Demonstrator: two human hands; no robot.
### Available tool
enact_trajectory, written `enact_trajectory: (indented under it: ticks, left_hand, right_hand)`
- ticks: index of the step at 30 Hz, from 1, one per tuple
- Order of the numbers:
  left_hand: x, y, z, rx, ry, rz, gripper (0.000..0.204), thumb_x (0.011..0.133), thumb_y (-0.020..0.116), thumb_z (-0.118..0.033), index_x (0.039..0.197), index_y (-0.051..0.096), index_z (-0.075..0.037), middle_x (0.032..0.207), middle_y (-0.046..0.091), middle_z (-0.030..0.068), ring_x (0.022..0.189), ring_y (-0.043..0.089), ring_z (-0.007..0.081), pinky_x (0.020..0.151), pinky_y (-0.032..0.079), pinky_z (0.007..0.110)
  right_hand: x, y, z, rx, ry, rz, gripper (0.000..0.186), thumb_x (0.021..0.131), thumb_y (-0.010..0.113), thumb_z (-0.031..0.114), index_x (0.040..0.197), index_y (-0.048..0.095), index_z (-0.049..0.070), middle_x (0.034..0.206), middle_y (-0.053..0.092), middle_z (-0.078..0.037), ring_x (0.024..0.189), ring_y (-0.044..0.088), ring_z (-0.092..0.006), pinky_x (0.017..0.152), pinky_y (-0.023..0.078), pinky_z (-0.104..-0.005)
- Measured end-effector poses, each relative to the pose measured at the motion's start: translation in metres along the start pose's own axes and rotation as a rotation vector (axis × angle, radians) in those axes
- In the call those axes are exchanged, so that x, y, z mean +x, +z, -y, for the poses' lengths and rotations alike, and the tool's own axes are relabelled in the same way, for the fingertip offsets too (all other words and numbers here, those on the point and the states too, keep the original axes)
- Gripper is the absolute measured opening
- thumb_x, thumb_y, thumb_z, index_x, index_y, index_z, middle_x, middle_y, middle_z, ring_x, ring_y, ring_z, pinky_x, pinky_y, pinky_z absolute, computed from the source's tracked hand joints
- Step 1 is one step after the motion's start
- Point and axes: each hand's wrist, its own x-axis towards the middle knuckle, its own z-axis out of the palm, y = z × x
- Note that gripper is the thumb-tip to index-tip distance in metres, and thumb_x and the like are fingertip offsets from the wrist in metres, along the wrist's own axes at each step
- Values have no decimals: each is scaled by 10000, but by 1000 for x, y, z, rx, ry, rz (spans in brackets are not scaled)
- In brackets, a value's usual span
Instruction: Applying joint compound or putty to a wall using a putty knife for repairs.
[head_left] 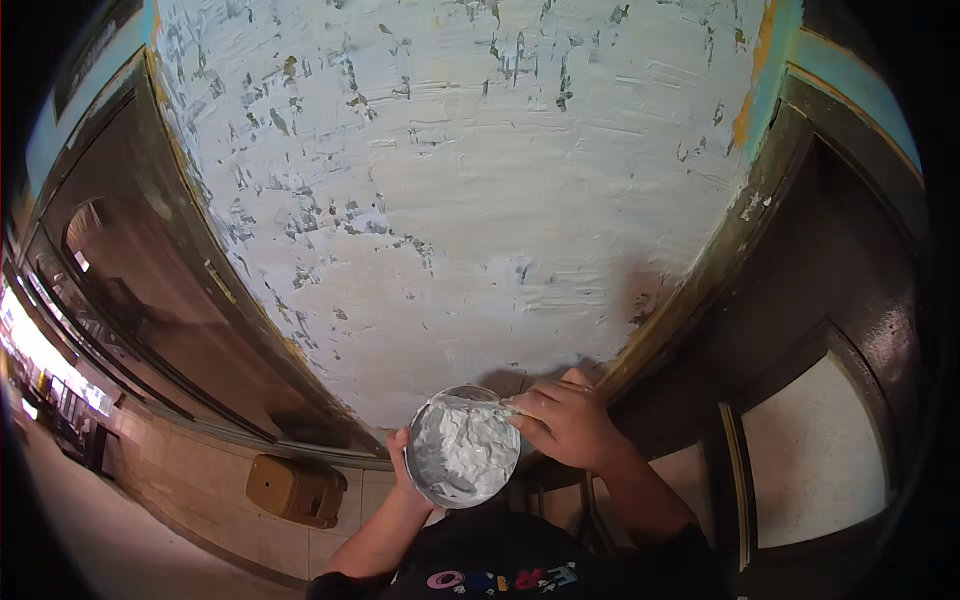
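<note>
My left hand (pixel 401 462) grips the left side of a round metal-looking bowl (pixel 429 462), its thumb up at the rim. Inside lies a thick, lumpy white paste (pixel 476 452), like wall putty. My right hand (pixel 570 424) is closed at the bowl's right rim, around what looks like a putty knife (pixel 508 406); the handle is mostly hidden by the fingers. The blade reaches over the bowl's far edge, its exact shape unclear. Just beyond both hands stands a wall (pixel 480 200) coated with white putty, with dark, uncovered patches mostly at the upper left.
Dark wooden frames border the wall, with a glazed door (pixel 150 270) left and a brown door (pixel 850 240) right. A brown plastic stool (pixel 297 490) stands on the tiled floor at lower left. A pale panel (pixel 822 455) is at lower right.
</note>
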Motion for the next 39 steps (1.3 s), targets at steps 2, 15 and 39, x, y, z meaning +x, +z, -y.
enact_trajectory:
  ticks: [2,15,39]
  left_hand:
    - [-2,-1,-1,-50,-17,27,928,710,535,-662,1384,396,-39,1340,488,186,1181,525,344,968,453,478]
    - [1,-11,0,-60,80,33,883,763,468,-689,1371,417,-51,1355,479,181,1195,508,356,982,436,504]
    - [-3,-21,15,-141,-50,-33,798,774,465,-656,1320,480,-75,1229,578,167,1072,593,343,891,500,492]
  right_hand:
    - [-3,-5,-2,46,-47,9,189,801,667,173,974,650,97,777,631,-47,700,603,-230,665,398,-343]
    - [-26,5,-2,-171,2,-61,205,784,693,224,957,662,119,742,598,-18,637,587,-201,609,399,-327]
    - [-39,33,6,371,378,202,255,916,561,255,1038,615,37,795,626,-194,752,612,-392,647,485,-438]
